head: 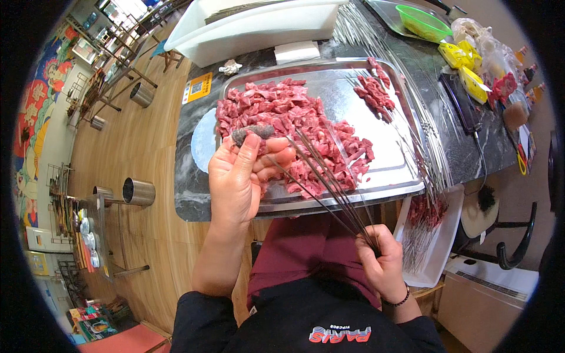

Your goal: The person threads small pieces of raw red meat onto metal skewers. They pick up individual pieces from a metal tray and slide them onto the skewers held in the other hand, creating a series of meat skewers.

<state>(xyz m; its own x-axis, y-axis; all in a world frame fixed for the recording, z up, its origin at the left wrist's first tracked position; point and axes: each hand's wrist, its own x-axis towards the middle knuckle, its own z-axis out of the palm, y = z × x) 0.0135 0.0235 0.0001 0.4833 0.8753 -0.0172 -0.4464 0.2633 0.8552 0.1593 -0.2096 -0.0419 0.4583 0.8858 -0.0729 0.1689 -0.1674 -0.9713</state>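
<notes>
My left hand point(240, 176) is raised over the near left edge of a metal tray point(375, 189). Between its thumb and fingers is a grey, rough, finger-shaped piece point(258, 131), with a bit of red meat beside it. A thin skewer runs from these fingers towards my right hand point(382, 253), which is closed around the lower ends of several metal skewers point(326, 176). Cut raw meat point(273, 110) is heaped on the tray's left and middle. Skewered meat point(375, 95) lies at the tray's far right.
Loose metal skewers point(423, 128) lie along the tray's right side. A white bin point(265, 35) stands behind it, beside folded white paper point(296, 52). Below the counter at right, a white container point(426, 247) holds meat skewers. A green basket point(423, 24) and yellow packets point(472, 84) are at the far right.
</notes>
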